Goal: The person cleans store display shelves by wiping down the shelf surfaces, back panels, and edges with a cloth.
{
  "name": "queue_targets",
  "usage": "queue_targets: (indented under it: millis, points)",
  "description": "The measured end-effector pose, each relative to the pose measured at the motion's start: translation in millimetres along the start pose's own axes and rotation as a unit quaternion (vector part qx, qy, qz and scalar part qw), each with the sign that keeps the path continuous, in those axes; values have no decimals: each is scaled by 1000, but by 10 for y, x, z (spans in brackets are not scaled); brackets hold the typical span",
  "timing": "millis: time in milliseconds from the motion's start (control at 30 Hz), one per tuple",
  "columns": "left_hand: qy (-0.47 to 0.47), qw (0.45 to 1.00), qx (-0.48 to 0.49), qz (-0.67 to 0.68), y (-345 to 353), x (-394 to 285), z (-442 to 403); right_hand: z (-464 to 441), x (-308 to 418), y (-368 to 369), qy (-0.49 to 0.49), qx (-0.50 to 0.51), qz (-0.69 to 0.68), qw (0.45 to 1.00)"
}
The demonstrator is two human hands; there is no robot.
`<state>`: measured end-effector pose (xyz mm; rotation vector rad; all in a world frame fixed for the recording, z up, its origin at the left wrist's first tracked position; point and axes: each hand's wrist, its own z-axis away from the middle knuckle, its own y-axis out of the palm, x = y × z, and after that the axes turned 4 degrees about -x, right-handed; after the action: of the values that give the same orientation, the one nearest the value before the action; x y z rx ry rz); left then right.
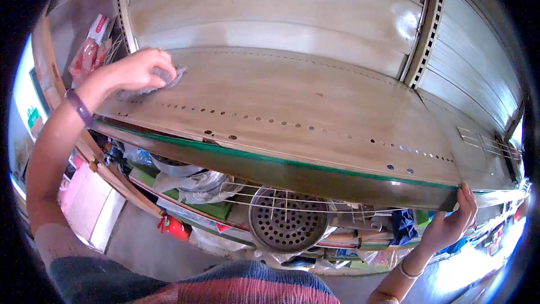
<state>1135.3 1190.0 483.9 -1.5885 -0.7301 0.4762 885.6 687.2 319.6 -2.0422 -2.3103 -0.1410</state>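
A beige metal shelf (292, 101) with rows of small holes and a green strip along its front edge spans the view. My left hand (147, 70) is at the shelf's left end, fingers closed on a grey cloth (171, 79) that lies against the surface. A purple bracelet circles that wrist. At the right, my right hand (457, 219) holds the shelf's front edge near a seam, its fingertips over the top of the edge.
Below the shelf are a round perforated metal pan (288, 219), wire racks and plastic bags. Slotted uprights (426, 39) and a back panel (270, 8) rise behind. A red-and-white box (98, 28) and a pink-and-white box (93, 205) are at the left.
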Motion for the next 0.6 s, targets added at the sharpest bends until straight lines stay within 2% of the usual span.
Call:
queue_targets:
  millis: [67,133,167,200,233,267,333,400,467,533,600]
  points:
    - [42,998,-44,-14,119,-98,-260,2,-7,-3,1,5,-5,1000]
    - [209,965,-113,110,329,-453,-892,30,-26,-1,3,5,17,1000]
    - [288,937,-138,140,397,-756,-1227,23,-12,0,1,7,13,1000]
    - [327,925,-155,117,379,-1132,-1435,11,3,-2,0,8,10,1000]
    - [352,909,-159,158,393,-1427,-1595,4,20,1,-2,9,7,1000]
    - [340,917,-145,150,351,-1654,-1663,1,27,-4,-6,11,13,1000]
    - [344,919,-120,151,310,-1649,-1639,-7,9,-21,-15,17,22,999]
    - [349,913,-116,176,347,-1272,-1390,12,-18,-23,-9,16,40,999]
    - [266,950,-118,113,338,-613,-955,37,-46,-37,-8,15,44,999]
    - [79,996,-50,13,127,-251,-368,38,-69,-35,-19,21,30,999]
    - [-74,997,0,-8,19,-215,-170,19,-15,-8,3,4,7,1000]
